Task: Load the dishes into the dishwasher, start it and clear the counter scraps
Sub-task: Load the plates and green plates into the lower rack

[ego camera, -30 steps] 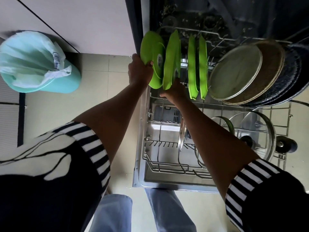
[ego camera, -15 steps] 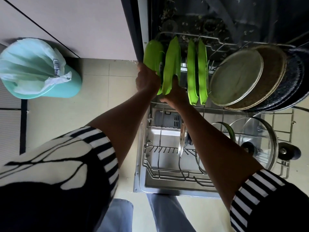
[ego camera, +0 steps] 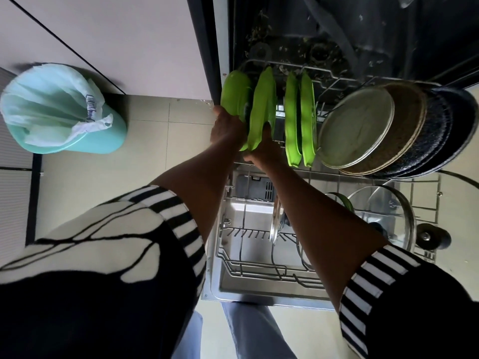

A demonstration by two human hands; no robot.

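Head view, down past both forearms into the open dishwasher (ego camera: 363, 35).

Left grip (ego camera: 228, 130): closed on the lower rim of plate 1 (ego camera: 234, 94), the leftmost of 4 green plates. Plate 1 stands on edge directly above the grip, at the left end of the rack (ego camera: 259, 269), its top leaning left. Whether its rim sits between the tines: cannot tell, the hand hides it.

Right grip (ego camera: 263, 149): just right of the left grip and close against it. It is closed on the bottom edge of plate 2 (ego camera: 263, 99), which stands on edge and rises above the grip. Fingertips are hidden behind the plate.

Plates 1 and 2 overlap in view. Whether they touch: cannot tell.

Right of the right grip, across a gap: plate 3 (ego camera: 291, 112) and plate 4 (ego camera: 307, 112), both upright on edge and close beside each other.

Further right of both grips: a round metal tray (ego camera: 357, 128) leaning in the rack. A brown-bottomed pan (ego camera: 412, 125) and dark speckled pans (ego camera: 451, 130) are stacked behind it at the same tilt.

Nearer the person than the grips, under the right forearm: a glass lid (ego camera: 274, 224) on edge. Right of it is a larger glass lid (ego camera: 388, 211), tilted, with a black knob (ego camera: 432, 239) just beside it.

Beyond the grips: scraps of debris (ego camera: 261, 29) on the tub floor.

Far left of the left grip: a teal bin (ego camera: 103, 141) with a pale liner, on the tiled floor (ego camera: 160, 156).
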